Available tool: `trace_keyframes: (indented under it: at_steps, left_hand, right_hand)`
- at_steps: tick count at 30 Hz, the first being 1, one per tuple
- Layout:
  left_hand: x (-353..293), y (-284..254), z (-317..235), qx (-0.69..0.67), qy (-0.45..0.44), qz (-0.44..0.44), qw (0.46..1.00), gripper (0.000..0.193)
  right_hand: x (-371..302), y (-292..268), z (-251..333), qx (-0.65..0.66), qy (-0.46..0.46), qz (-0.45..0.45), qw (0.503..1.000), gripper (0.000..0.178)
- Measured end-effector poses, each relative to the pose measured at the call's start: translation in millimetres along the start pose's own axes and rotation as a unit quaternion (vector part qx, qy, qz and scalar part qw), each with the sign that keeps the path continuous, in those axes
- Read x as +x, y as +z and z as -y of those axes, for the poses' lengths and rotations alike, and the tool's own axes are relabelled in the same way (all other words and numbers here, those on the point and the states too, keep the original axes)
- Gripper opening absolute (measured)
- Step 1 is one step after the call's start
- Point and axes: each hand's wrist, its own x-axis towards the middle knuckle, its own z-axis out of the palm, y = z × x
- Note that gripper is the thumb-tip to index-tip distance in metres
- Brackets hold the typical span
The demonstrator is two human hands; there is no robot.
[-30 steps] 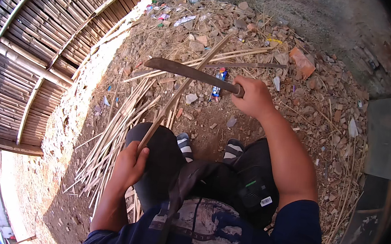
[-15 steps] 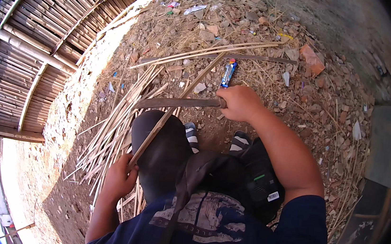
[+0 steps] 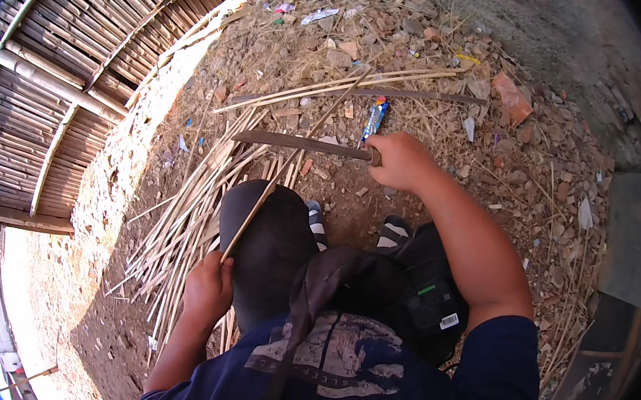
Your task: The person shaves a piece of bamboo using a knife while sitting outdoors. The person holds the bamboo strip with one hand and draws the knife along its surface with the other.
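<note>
My right hand [image 3: 401, 162] is closed round the handle of a machete [image 3: 295, 143], whose dark blade points left. In my left hand [image 3: 208, 286] is the near end of a long bamboo strip [image 3: 257, 207], which slants up and to the right across my left knee [image 3: 255, 228]. The blade crosses this strip beyond the knee; whether they touch I cannot tell. To the left of the knee, many cut bamboo strips [image 3: 177, 224] lie in a loose heap on the ground.
Longer bamboo strips [image 3: 380, 80] lie across the ground ahead, with a blue packet [image 3: 376, 120] beside them. Broken bricks, stones and litter cover the soil. A bamboo-slat structure [image 3: 59, 87] stands at left, a wall [image 3: 570, 54] at far right. A black bag [image 3: 431, 301] rests against my right side.
The machete has moved slightly up and away from me, its blade now more level. The bamboo strip has turned in my left hand and shows a narrower face.
</note>
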Motion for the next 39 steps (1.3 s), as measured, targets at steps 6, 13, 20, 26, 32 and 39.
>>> trace_keyframes:
  at_steps: [6,13,20,26,32,39]
  left_hand:
    - [21.6,-3.6,-8.2,0.015,-0.003,0.023,1.0,0.021]
    - [28.1,-11.5,-0.1,-0.002,0.029,0.056,0.998,0.03]
    - [28.2,-13.0,-6.8,0.027,0.007,0.065,0.998,0.03]
    - [29.0,-7.2,0.8,-0.001,0.056,0.034,0.998,0.027]
    - [31.8,-14.7,-4.0,-0.001,0.049,0.055,0.997,0.028]
    - [36.8,-16.9,-7.3,-0.006,0.058,0.064,0.996,0.029]
  right_hand:
    - [-0.8,-2.3,-5.3,-0.017,-0.008,-0.048,0.999,0.032]
    - [12.1,-27.3,20.8,-0.043,-0.03,0.01,0.999,0.033]
    - [14.5,-17.6,18.1,-0.025,0.026,0.046,0.998,0.039]
    - [23.4,1.5,-24.8,0.083,0.068,0.045,0.993,0.054]
    - [19.1,-14.4,-17.6,0.056,0.036,0.068,0.995,0.05]
    - [25.5,4.1,-37.8,0.251,0.144,0.173,0.941,0.043]
